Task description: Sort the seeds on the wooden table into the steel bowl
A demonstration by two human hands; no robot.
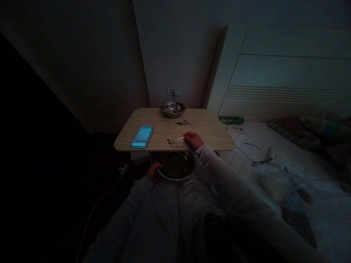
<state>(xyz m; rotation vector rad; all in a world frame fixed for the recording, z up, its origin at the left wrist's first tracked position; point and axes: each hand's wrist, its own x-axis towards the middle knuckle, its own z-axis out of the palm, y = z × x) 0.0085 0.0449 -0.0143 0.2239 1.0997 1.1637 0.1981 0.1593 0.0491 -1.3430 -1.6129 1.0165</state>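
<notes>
My left hand (154,172) is closed on the left rim of a wide metal basin (175,178), held just below the table's front edge. Dark bits lie inside the basin. On the wooden table (214,128), my right hand (193,140) pinches a pale, thin, rounded piece (179,141) that rests near the front edge; its exact kind is unclear in the dim light. Small dark bits (168,141) lie just left of this piece. Farther back is another scatter of dark bits (181,123), in front of a shiny metal bowl (172,109).
A blurred-out blue phone-like screen (142,137) lies on the table's left. To the right is a bed with eyeglasses (257,160), a remote control (236,128) and a plastic bag (279,186). A white cable (94,210) runs along the left. A wall socket (173,90) is behind.
</notes>
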